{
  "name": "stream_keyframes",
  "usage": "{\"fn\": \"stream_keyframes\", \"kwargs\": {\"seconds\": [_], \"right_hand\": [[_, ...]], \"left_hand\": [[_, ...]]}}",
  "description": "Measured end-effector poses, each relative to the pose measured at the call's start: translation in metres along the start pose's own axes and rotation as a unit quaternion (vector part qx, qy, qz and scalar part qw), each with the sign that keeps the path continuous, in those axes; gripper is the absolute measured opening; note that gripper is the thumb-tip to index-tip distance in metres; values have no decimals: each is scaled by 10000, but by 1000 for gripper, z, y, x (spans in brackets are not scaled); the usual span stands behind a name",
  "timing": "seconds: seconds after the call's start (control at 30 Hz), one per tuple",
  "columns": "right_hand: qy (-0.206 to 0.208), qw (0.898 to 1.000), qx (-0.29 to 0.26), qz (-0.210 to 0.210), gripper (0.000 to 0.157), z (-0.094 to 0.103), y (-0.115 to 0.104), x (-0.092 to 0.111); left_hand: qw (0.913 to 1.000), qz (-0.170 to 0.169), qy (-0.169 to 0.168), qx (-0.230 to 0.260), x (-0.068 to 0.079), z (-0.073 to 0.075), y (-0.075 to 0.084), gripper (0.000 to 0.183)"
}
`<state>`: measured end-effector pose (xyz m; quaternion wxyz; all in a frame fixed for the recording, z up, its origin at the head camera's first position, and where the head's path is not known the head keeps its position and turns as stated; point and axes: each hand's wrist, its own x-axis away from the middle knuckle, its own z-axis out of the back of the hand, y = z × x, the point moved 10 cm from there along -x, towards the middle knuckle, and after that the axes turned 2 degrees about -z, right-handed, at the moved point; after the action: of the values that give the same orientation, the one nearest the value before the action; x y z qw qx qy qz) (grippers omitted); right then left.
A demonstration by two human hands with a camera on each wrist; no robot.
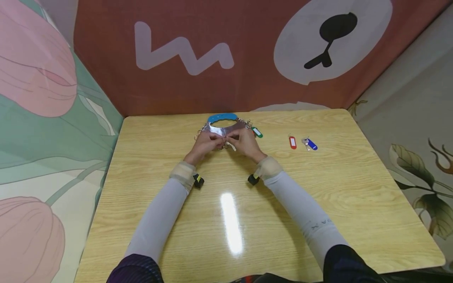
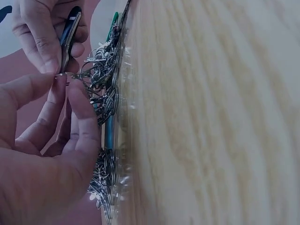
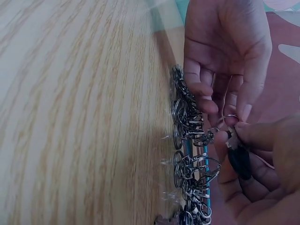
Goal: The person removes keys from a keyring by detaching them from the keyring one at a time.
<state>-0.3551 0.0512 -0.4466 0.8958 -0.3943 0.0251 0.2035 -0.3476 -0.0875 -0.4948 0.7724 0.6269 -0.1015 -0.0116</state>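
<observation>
In the head view both hands meet over a silvery plate (image 1: 221,130) with a blue curved band (image 1: 222,117) along its far side. Clusters of metal key rings (image 3: 180,115) with clasps line it. My left hand (image 1: 205,146) pinches a thin metal key ring (image 3: 230,116) between thumb and fingertips. Opposite, my right hand (image 1: 245,142) grips a dark key tag (image 3: 239,161), with a small silvery piece, perhaps a key, at its end. The fingertips of both hands nearly touch, partly hiding where ring and tag meet. Beside the right hand lies a green key tag (image 1: 257,132).
To the right on the wooden table (image 1: 198,228) lie a red key tag (image 1: 292,142) and a blue key tag (image 1: 312,144) with silver keys (image 1: 306,142). A brown patterned cloth (image 1: 247,90) stands behind the table's far edge.
</observation>
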Motion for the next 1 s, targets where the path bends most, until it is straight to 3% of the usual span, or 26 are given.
{"fn": "stream_keyframes", "kwargs": {"seconds": [0.17,0.33,0.5,0.6,0.8,1.0], "right_hand": [[-188,9998,38,-14,11,-2,4,-2],[-317,9985,-306,-327,12,-4,16,-7],[-379,9944,-629,-762,13,-9,30,-7],[-410,9941,-596,-806,13,-11,33,-6],[-266,9995,113,-154,11,-7,15,-4],[-312,9930,969,594,11,-5,-9,0]], "left_hand": [[9980,-308,-46,-557,2,1,6,16],[9953,-604,-198,-732,4,0,11,14],[9935,-645,-369,-863,7,-2,8,13],[9929,-595,-431,-933,7,-2,6,12],[9946,-381,-527,-807,6,-6,4,17],[9973,-128,-399,-601,5,-6,2,18]]}}
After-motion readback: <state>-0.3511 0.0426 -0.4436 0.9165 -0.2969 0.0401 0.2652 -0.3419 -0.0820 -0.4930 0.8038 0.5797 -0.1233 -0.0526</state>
